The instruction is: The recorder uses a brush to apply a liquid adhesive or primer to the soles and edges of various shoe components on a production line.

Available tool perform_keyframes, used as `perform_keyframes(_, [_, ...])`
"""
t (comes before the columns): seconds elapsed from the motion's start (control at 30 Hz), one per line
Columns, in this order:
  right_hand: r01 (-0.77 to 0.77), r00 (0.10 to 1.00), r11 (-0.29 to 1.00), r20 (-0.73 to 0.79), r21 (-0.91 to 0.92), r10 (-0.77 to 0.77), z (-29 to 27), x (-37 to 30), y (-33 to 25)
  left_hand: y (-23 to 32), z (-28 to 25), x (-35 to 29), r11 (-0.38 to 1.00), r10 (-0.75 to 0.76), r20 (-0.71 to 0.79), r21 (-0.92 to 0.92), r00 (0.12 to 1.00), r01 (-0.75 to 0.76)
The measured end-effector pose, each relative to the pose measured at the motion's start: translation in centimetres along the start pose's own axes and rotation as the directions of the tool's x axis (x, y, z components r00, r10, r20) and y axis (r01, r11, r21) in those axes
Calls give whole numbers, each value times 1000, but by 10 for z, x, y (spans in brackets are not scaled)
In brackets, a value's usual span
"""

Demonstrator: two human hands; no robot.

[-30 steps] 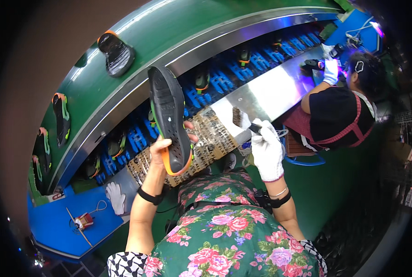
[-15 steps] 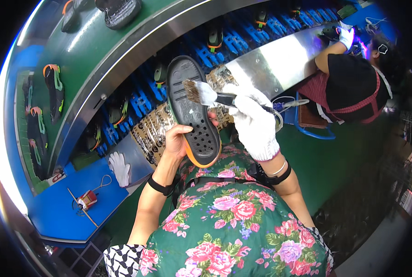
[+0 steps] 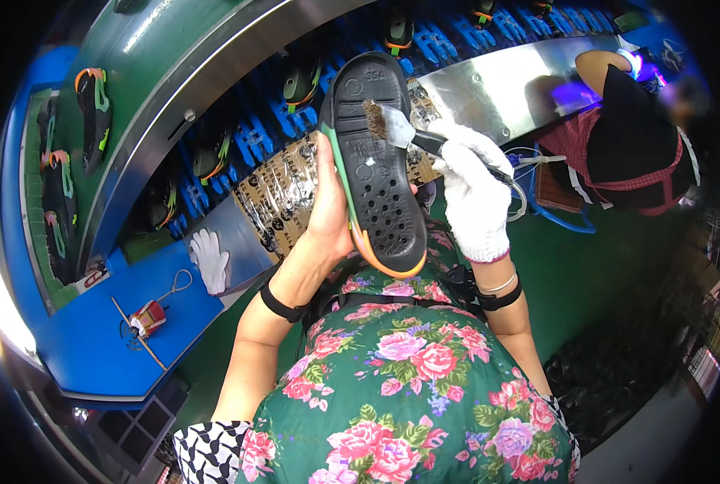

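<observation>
My bare left hand point(image 3: 332, 202) grips a black shoe sole point(image 3: 376, 165) with an orange and green rim, held upright with its perforated inner face toward me. A white cotton glove covers my right hand point(image 3: 475, 189), which holds a small brush point(image 3: 396, 129). The bristles of the brush touch the upper part of the sole's inner face. Both hands are raised in front of my chest, over a flowered green shirt.
A curved conveyor point(image 3: 215, 73) with blue holders carries shoes point(image 3: 302, 81) along behind the sole. A loose white glove point(image 3: 209, 260) and a small red tool point(image 3: 148, 318) lie on the blue bench at left. Another person point(image 3: 626, 149) works at right by a metal plate point(image 3: 497, 85).
The sole has turned so its perforated inner face is toward me and has come closer. My right hand brought the brush up onto its upper part.
</observation>
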State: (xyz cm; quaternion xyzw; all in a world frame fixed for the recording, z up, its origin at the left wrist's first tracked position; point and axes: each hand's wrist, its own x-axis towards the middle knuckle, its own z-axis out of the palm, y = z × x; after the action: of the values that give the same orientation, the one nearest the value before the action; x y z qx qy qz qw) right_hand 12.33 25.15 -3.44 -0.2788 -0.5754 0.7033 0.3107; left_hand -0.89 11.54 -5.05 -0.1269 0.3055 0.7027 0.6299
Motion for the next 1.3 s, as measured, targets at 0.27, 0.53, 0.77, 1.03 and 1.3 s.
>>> perform_keyframes(0.27, [38, 999, 993, 9, -114, -38, 2, -2, 1, 0, 12, -2, 995, 77, -108, 69, 991, -69])
perform_keyframes(0.53, [-62, 998, 998, -9, -23, 62, -3, -7, 7, -7, 11, -1, 985, 130, -119, 133, 984, -114])
perform_keyframes(0.77, [-168, 985, 982, -35, 89, 171, -7, -7, 6, -13, 12, 3, 991, 107, -108, 88, 988, -98])
perform_keyframes(1.03, [-127, 991, 991, -28, 35, 128, -13, -2, 6, -15, 19, 10, 990, 122, -102, 81, 987, -114])
perform_keyframes(1.3, [219, 967, 907, 205, -359, -153, -11, 7, -29, -10, -4, 9, 824, 2, 298, -541, 955, 167])
